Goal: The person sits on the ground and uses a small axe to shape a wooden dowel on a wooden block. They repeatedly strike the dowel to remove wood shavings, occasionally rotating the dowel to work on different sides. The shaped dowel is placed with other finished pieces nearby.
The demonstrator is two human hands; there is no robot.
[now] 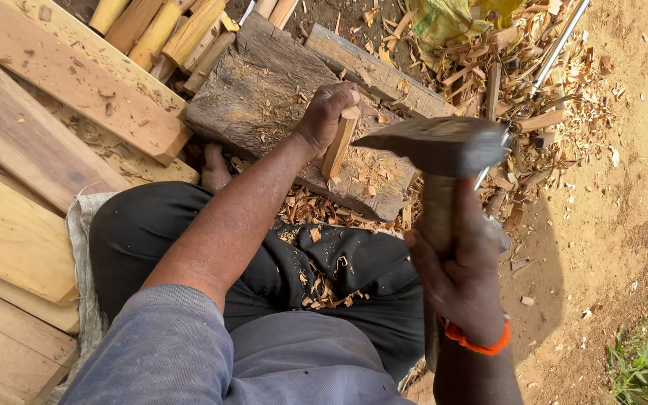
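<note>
Nearest to me, my right hand (463,274) is wrapped tight around the wooden handle of an adze-like chopping tool (438,146), an orange band at the wrist; I grip it low on the handle so the heavy dark blade stands raised above the work. Wood chips lie scattered over my dark trousers (264,255), since I sit with the work between my legs. Further out, my left hand (325,112) is clenched on the top end of a short pale wooden stick (339,141), holding it tilted with its lower end resting on the weathered chopping block (264,90), fingers kept high, away from the blade. Pale planks (54,82) lie on my left, cut sticks (166,30) are piled beyond the block, and shavings (519,90) cover the bare ground to the right.
</note>
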